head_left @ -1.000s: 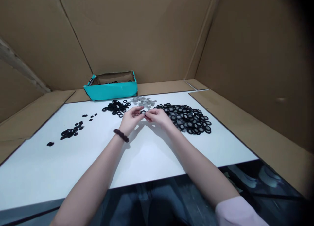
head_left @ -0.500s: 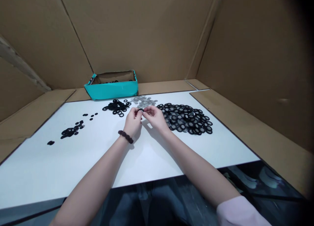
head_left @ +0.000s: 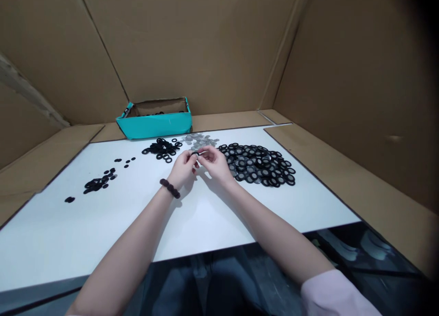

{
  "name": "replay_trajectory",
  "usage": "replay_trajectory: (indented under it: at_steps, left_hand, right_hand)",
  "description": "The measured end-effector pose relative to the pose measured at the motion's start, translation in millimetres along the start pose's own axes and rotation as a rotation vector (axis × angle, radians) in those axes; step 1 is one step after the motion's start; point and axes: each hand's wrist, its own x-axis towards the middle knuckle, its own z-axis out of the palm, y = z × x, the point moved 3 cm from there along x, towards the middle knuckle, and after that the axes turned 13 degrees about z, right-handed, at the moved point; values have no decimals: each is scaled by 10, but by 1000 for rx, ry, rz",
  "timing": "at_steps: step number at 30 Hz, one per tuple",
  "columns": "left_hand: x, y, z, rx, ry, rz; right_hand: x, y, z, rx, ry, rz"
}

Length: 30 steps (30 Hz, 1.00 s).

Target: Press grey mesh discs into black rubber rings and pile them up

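Ring tipped flatter between our fingertips

From the head view, the dark ring (head_left: 195, 154) is at mid-table, between our two hands. A second ago its pale centre faced us; now we see little more than a dark edge, and the fingers of our left hand (head_left: 183, 167) have curled down. We judge that the work remains on this one piece, since the piles look unchanged.

Our left hand is pinched on the ring. Our right hand (head_left: 217, 166) has its thumb tip against it, other fingers arched; whether they grip it too, we cannot tell.

Beyond the fingers lie pale grey discs (head_left: 201, 140), with black rings (head_left: 163, 147) to their left. A large heap of grey-centred rings (head_left: 262, 165) spreads to the right, its near-left edge partly covered by our right hand. Small black discs (head_left: 98, 184) are scattered well to the left. A turquoise box (head_left: 156, 126) stands at the back. Our own fingers are the main obstruction, hiding much of the ring.
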Motion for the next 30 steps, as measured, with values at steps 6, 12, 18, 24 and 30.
replay_trajectory:
  at_steps: [6, 12, 18, 24, 30]
  left_hand:
    - [-58, 16, 53, -33, 105, -47]
    - [-38, -47, 1, 68, 80, -20]
    - [-22, -31, -38, 1, 58, -23]
    - [-30, -107, 1, 61, 76, -66]
    - [-15, -181, -35, 245, 102, 47]
  right_hand:
    - [-27, 80, 63, 170, 107, 53]
    - [20, 46, -2, 59, 30, 199]
    - [25, 68, 25, 80, 29, 189]
    - [70, 149, 60, 12, 116, 96]
    - [128, 159, -2, -34, 137, 0]
